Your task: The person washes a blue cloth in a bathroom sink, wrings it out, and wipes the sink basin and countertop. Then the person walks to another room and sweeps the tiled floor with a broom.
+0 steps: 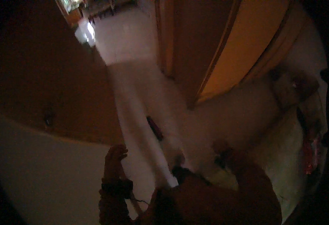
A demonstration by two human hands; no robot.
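The scene is dim and blurred. My left hand [115, 154], a dark band around its wrist, is raised with bent fingers at the lower corner of a brown wooden door [68, 84] as it appears here. Whether the fingers touch the door's edge or grip it is unclear. A small dark knob or lock [48, 119] sits on the door. My right hand [222, 149] hangs low on the right side, smeared by motion, with something dark at the wrist. Its fingers are too dark to make out. A dark reddish elongated object [154, 128] lies on the floor ahead.
A pale floor [125, 36] runs through the doorway into a brighter room. A white bag-like thing [86, 32] stands by the door's far edge. An orange-brown wooden panel [243, 47] is at the right. Beyond it are a boxy object [291, 87] and a red item [310, 154].
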